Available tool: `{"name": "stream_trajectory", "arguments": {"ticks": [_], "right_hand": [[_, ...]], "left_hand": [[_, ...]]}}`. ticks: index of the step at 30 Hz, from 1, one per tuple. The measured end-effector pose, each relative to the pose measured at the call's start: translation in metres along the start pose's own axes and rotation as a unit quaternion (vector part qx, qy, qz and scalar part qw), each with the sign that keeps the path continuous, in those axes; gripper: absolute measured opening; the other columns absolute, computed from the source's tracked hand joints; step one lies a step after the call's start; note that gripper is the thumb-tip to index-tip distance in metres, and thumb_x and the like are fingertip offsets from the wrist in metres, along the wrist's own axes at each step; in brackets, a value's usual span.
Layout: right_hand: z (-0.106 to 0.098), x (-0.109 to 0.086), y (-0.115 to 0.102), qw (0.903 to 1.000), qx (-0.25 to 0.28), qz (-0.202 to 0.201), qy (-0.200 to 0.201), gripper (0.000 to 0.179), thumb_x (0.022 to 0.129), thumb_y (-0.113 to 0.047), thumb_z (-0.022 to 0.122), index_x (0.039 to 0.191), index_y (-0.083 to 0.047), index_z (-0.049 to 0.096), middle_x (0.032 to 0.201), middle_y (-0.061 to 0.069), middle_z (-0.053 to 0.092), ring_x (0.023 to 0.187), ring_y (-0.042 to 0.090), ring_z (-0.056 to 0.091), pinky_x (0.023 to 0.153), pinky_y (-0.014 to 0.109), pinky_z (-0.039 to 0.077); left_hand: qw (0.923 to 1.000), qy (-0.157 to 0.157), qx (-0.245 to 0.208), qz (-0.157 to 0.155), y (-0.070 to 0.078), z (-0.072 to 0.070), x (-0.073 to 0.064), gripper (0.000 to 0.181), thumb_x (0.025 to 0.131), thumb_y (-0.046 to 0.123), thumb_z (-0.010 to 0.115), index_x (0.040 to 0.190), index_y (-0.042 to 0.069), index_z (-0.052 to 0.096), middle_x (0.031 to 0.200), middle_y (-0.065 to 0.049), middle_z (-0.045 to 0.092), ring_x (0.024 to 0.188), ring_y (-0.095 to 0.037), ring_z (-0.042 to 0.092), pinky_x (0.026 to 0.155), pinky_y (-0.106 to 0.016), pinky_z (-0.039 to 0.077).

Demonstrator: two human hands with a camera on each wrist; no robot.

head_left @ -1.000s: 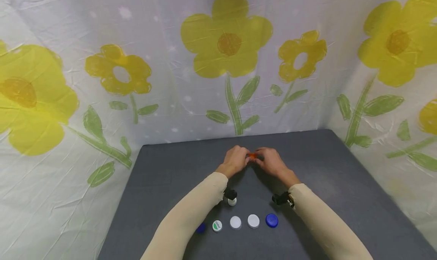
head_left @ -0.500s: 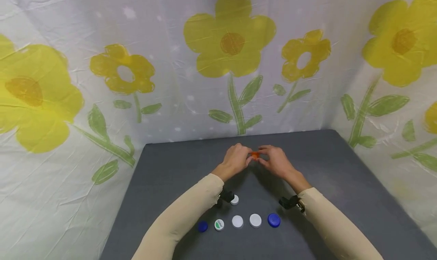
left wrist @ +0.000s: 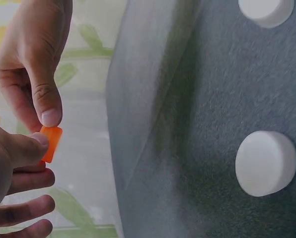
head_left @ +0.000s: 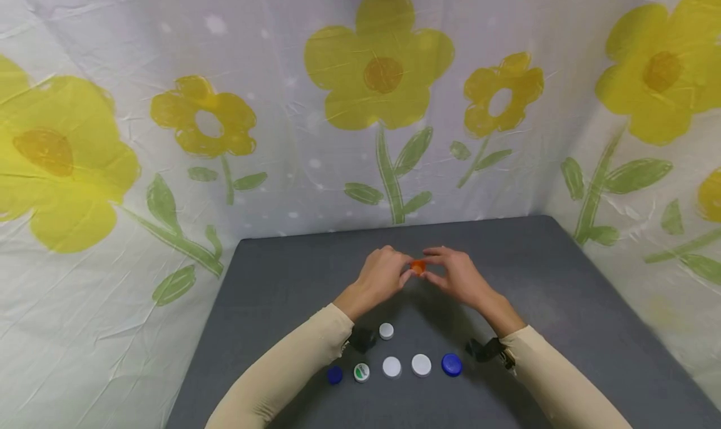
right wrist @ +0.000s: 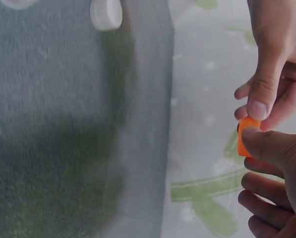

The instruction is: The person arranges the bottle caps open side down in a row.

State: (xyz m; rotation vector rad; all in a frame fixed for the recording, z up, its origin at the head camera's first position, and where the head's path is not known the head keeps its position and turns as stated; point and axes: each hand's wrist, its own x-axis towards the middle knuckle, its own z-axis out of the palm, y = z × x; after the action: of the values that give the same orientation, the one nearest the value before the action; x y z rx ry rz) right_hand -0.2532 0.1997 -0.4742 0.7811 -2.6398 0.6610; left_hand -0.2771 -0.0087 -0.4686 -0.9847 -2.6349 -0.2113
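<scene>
A small orange cap [head_left: 418,267] is held between both hands over the far half of the dark grey table [head_left: 304,279]. My left hand [head_left: 382,273] pinches it from the left, thumb against its side in the left wrist view, where the orange cap [left wrist: 51,144] shows edge-on. My right hand [head_left: 459,277] grips the opposite side; in the right wrist view its thumb lies across the orange cap [right wrist: 247,138], with the other fingers spread behind. Fingers cover part of the cap in every view. A white cap [head_left: 386,331] lies on the table, nearer me than the hands.
Closer to me stands a row of caps: a dark blue cap [head_left: 335,374], a white-and-green cap [head_left: 362,372], a white cap [head_left: 392,367], another white cap [head_left: 421,365] and a larger blue cap [head_left: 452,364]. A flowered curtain [head_left: 293,166] hangs behind the table.
Both hands have drawn back a little toward me with the orange cap between them. My left forearm has shifted left, so the single white cap now shows fully. The other caps stay put.
</scene>
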Motion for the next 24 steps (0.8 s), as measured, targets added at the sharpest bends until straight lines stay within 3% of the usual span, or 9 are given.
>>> {"name": "stream_trajectory", "arguments": {"ticks": [8,16,24], "right_hand": [[-0.002,-0.012,-0.017,0.9995,0.025,-0.016,0.007,0.029,0.088,-0.024,0.079,0.113,-0.01,0.077,0.127,0.014,0.068,0.116,0.036,0.066,0.1,0.055,0.048],[0.005,-0.026,-0.027,0.9971,0.075,-0.012,0.011,0.026,0.089,-0.03,0.078,0.112,-0.016,0.077,0.128,0.008,0.069,0.115,0.028,0.067,0.092,0.048,0.055],[0.003,-0.027,-0.033,0.9932,0.116,0.005,0.008,0.021,0.093,-0.029,0.073,0.11,-0.019,0.076,0.132,0.007,0.067,0.12,0.027,0.064,0.097,0.051,0.052]], "left_hand": [[0.9994,0.004,-0.033,0.003,0.004,-0.015,-0.023,0.023,0.092,0.038,0.072,0.109,0.023,0.078,0.1,0.007,0.077,0.087,-0.017,0.066,0.075,-0.035,0.056],[0.9979,0.002,-0.062,0.02,0.004,-0.017,-0.042,0.028,0.093,0.039,0.072,0.112,0.02,0.077,0.104,0.005,0.077,0.09,-0.016,0.068,0.078,-0.034,0.057],[0.9934,0.083,-0.032,0.073,0.008,-0.027,-0.057,0.038,0.088,0.032,0.078,0.122,0.016,0.072,0.118,0.003,0.073,0.102,-0.017,0.066,0.085,-0.034,0.055]]}}
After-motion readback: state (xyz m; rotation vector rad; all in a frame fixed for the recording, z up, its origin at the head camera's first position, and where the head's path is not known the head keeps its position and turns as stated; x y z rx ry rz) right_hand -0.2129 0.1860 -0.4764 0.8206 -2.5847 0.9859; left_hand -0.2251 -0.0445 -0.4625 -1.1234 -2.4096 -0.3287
